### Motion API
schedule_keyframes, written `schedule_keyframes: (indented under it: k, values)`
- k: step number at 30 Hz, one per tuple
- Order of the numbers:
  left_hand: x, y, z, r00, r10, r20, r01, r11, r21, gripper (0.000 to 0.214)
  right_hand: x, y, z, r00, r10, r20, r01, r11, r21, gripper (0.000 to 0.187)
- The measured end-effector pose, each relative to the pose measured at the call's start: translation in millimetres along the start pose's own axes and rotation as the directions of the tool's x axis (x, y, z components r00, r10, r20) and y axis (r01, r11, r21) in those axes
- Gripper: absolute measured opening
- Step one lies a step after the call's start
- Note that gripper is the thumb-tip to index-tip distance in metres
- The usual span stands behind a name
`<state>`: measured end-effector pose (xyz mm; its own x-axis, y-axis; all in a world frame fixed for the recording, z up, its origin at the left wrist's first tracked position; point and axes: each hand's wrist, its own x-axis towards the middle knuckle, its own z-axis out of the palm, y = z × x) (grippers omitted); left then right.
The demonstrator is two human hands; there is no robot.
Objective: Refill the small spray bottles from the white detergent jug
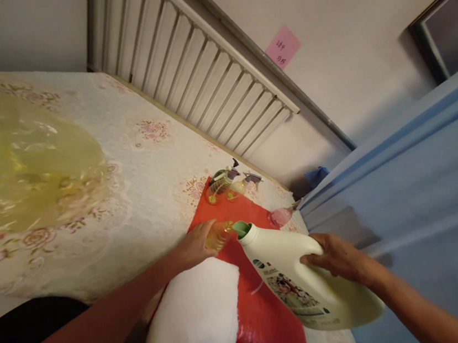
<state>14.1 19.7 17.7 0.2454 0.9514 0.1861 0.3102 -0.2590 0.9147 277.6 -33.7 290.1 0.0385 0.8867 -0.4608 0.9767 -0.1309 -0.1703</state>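
My right hand (333, 256) is closed round the handle of a large pale-green detergent jug (309, 278). The jug is tilted, its uncapped mouth with a green spout pointing left. Wrapped in my left hand (196, 245) is a small clear bottle (219, 235) with yellowish liquid in it. The bottle leans, and its open neck meets the jug's spout or lies just beside it; I cannot tell whether liquid is flowing. Below both hands lies a red mat (250, 280), with a white cloth or pad (196, 314) next to my left forearm.
Spray bottles (230, 182) lie at the mat's far end, and a pink bottle (280, 217) is at its right. A yellow plastic bag (31, 162) covers the table's left. Behind stands a radiator (198, 58); a blue curtain (416, 198) hangs at right.
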Motion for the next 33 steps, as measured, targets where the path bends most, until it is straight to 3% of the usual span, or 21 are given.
schedule_keyframes:
  k: [33]
  values:
    - [1.7, -6.6, 3.8, 0.997, 0.067, -0.032, -0.066, 0.998, 0.009, 0.077, -1.3, -1.9, 0.0, 1.000, 0.004, 0.000, -0.004, 1.000, -0.005, 0.026]
